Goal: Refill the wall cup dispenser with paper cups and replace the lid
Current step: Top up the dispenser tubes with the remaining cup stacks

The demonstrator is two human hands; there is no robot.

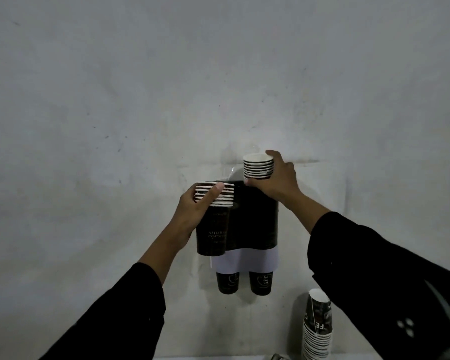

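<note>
A dark wall cup dispenser with a white lower band hangs on the grey wall, and two dark cups poke out of its bottom. My left hand grips a stack of dark paper cups with white rims, held in front of the dispenser's left side. My right hand holds a second stack of cups by its rims, its lower part sunk into the top of the dispenser's right side. No lid is in view.
Another tall stack of paper cups stands at the lower right, partly behind my right sleeve. The bare grey wall fills the rest of the view. A pale surface edge shows at the bottom.
</note>
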